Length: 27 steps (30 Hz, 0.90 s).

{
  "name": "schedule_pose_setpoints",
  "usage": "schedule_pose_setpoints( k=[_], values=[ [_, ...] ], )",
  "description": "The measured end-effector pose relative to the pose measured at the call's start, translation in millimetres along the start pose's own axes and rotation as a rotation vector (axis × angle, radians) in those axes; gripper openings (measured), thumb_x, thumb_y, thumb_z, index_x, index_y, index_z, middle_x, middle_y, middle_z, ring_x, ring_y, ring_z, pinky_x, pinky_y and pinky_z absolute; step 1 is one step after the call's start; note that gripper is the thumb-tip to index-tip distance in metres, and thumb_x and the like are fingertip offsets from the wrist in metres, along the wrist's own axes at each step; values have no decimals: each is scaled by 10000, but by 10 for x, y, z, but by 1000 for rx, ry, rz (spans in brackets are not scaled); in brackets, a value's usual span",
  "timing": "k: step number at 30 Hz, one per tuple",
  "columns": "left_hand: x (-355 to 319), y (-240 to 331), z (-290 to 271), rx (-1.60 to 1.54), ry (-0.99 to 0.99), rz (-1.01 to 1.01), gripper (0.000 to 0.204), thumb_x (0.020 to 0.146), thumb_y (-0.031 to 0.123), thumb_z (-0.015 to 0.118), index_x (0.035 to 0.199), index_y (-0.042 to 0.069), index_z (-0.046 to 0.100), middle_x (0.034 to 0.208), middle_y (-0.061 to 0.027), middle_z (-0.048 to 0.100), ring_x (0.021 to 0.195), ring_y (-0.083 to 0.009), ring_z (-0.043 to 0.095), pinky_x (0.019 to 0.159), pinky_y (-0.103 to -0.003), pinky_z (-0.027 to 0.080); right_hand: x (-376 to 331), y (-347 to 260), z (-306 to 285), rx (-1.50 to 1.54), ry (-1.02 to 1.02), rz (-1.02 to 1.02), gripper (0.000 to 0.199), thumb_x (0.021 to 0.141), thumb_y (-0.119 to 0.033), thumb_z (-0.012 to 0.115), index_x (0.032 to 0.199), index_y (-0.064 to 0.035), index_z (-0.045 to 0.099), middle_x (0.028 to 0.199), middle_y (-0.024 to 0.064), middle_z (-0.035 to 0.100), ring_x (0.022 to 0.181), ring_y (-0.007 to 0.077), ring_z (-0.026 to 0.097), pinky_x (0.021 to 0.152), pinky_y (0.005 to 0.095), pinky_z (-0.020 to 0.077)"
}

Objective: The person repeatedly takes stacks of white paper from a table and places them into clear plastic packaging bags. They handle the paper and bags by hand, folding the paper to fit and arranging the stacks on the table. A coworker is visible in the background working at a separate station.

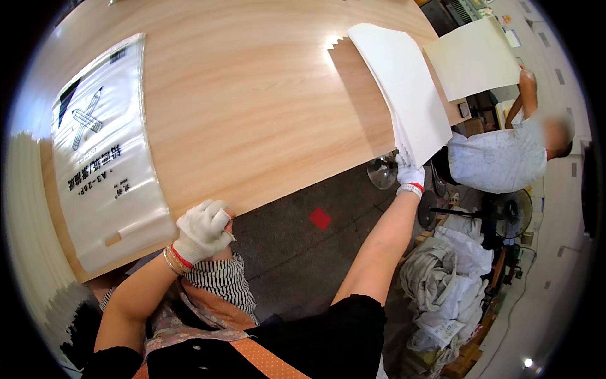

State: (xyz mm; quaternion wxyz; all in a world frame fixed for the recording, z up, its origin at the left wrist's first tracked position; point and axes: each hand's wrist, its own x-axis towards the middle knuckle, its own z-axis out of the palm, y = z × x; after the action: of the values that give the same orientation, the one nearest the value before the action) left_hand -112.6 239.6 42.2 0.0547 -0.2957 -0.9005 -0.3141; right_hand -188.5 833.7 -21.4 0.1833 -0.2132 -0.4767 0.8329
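Observation:
My right hand, in a white glove, reaches out to the right and grips the near end of a fanned stack of white paper sheets. The stack slants over the table's right end, its sheet edges spread on the left side. At the table's front edge my left hand, also gloved, is curled closed with the fingers bent under. Whatever it may hold is hidden. Just left of it lies a pile of clear plastic bags with a printed pencil design and a handle slot.
A tall pile of white sheets stands at the far left beside the wooden table. At the right, another person holds a large cream sheet. A standing fan and heaped pale sacks are near my right arm.

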Motion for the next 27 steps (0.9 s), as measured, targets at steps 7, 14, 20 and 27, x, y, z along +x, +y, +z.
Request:
schedule_pose_setpoints(
  k=[7, 14, 20, 27],
  values=[
    [27, 30, -47, -14, -10, -30, 204, 603, 108, 646, 780, 119, 545, 791, -28, 562, 703, -226, 589, 540, -361, 487, -285, 75, 472, -1871, -222, -555, 381, 939, -167, 402, 1255, 41, 442, 1282, 171, 510, 1090, 339, 543, 831, 444, 524],
    [2, 8, -1, -22, 32, -20, 177, 606, 88, 630, 754, 106, 534, 755, -38, 560, 695, -236, 596, 530, -361, 485, -406, 394, 606, -46, -204, 100, 415, 937, -214, 413, 1289, 5, 425, 1303, 156, 497, 1144, 327, 515, 849, 436, 523],
    [-43, 19, -41, -1, 9, -23, 159, 618, 107, 615, 757, 98, 536, 741, -49, 553, 695, -237, 596, 548, -354, 497, -947, 466, 1355, 37, 166, 228, 335, 947, -247, 413, 1218, -78, 513, 1234, 85, 560, 1091, 256, 561, 782, 369, 549],
    [-92, 42, -99, -9, -31, -85, 194, 640, 151, 654, 805, 109, 562, 799, -34, 567, 791, -230, 608, 634, -366, 520, -1588, 848, 2038, 169, 354, 204, 197, 871, -153, 565, 1022, -33, 605, 918, 131, 657, 685, 246, 639, 512, 308, 534]
  ],
)
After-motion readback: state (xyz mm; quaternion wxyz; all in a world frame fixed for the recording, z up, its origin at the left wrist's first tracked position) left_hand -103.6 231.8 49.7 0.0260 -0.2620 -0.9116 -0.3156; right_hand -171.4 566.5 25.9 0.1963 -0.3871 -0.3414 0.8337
